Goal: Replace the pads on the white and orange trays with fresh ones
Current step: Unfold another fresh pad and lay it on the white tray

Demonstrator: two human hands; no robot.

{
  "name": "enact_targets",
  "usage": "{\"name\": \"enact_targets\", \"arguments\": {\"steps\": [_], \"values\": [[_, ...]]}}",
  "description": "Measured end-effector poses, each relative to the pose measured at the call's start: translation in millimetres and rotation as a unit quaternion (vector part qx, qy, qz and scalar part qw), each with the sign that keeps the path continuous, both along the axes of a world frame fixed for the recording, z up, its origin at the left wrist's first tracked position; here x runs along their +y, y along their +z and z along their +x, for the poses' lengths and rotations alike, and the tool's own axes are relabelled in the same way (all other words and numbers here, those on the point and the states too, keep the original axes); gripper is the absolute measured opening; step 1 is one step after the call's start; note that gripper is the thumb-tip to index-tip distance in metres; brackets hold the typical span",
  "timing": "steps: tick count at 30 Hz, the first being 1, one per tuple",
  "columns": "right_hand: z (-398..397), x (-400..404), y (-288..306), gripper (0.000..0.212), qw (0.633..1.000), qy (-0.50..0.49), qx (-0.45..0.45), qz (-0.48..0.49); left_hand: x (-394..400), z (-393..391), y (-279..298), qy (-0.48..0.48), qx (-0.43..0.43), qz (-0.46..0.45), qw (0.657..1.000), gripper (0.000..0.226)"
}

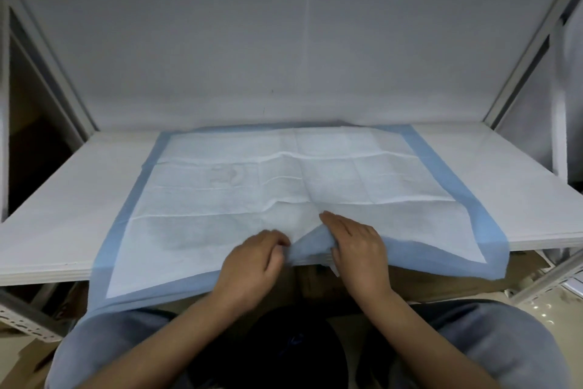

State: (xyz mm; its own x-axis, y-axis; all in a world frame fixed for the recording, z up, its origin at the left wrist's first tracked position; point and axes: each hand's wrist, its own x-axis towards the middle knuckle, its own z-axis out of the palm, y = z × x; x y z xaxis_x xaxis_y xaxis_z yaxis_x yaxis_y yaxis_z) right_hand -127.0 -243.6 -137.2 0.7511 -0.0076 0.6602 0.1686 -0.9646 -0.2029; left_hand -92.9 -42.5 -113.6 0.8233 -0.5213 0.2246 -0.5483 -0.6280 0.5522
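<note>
The pad, white with a blue border, was spread flat on the white bench, stretching away from both hands with its near edge hanging off the front. The left hand had its fingers curled in, pinching the bunched-up near edge of the pad. Just right of it, the right hand lay mostly flat on top with its thumb tucked under the lifted blue fold, so it was gripping the pad too. The fold peaked right between the two hands.
</note>
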Motion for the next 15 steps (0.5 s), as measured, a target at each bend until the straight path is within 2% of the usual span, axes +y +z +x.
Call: {"name": "enact_targets", "arguments": {"steps": [2, 4, 7, 9, 12, 15], "values": [[2.9, 2.9, 14.4, 0.038, 1.0, -0.014, -0.016, 0.018, -1.0, 23.0, 17.7, 0.047, 0.042, 0.073, 0.995, 0.024], [4.5, 6.9, 29.0, 0.043, 0.997, -0.019, -0.02, 0.067, -2.4, 44.1, 35.1, 0.045, 0.081, 0.135, 0.986, 0.019], [2.4, 15.1, 49.7, 0.05, 0.976, -0.005, 0.04, 0.215, -6.8, 71.7, 61.1, 0.041, 0.155, 0.138, 0.977, 0.017], [0.4, 18.9, 59.0, 0.053, 0.954, 0.022, 0.057, 0.293, -12.8, 90.7, 74.6, 0.058, 0.118, 0.167, 0.977, 0.023], [-3.7, 24.1, 68.5, 0.052, 0.93, 0.065, 0.002, 0.361, -28.3, 115.6, 87.6, 0.064, -0.009, 0.225, 0.972, 0.04], [-6.7, 25.7, 73.4, 0.052, 0.907, 0.101, -0.068, 0.404, -47.5, 133.9, 96.6, -0.014, -0.032, 0.201, 0.979, 0.055]]}}
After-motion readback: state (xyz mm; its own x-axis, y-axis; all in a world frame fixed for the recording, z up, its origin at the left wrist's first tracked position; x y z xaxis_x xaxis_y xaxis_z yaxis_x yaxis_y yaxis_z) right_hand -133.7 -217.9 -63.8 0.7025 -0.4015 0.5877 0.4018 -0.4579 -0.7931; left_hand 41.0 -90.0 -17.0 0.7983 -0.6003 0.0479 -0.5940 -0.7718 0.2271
